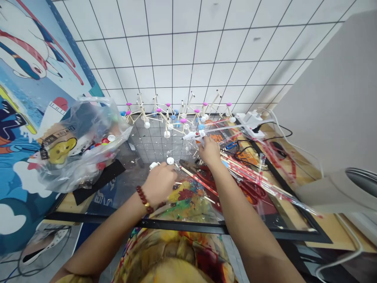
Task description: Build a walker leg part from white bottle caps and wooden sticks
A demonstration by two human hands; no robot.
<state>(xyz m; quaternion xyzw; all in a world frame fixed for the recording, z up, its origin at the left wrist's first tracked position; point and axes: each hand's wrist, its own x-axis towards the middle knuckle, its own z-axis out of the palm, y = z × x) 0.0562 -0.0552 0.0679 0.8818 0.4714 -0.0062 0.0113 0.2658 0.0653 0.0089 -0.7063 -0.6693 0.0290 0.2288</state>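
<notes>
My right hand (209, 151) grips a white glue gun (194, 136), its nozzle pointing left and a long clear glue stick (225, 127) running out of its back. Low over the table, my left hand (161, 182) has its fingers curled together. Two white round caps (170, 160) show just beyond its knuckles; whether the fingers hold them is hidden. Along the wall stands a row of small stick builds (167, 122) with pink, blue and white round pieces. Pliers (190, 167) lie between my hands.
A clear plastic bag (88, 145) of colourful caps stands at the left. Red-handled scissors (253, 192), wrapped sticks (250, 173) and black cables (244, 151) lie on the right. A white box-like device (251, 122) is at the back right. White scraps litter the reflective tabletop (141, 149).
</notes>
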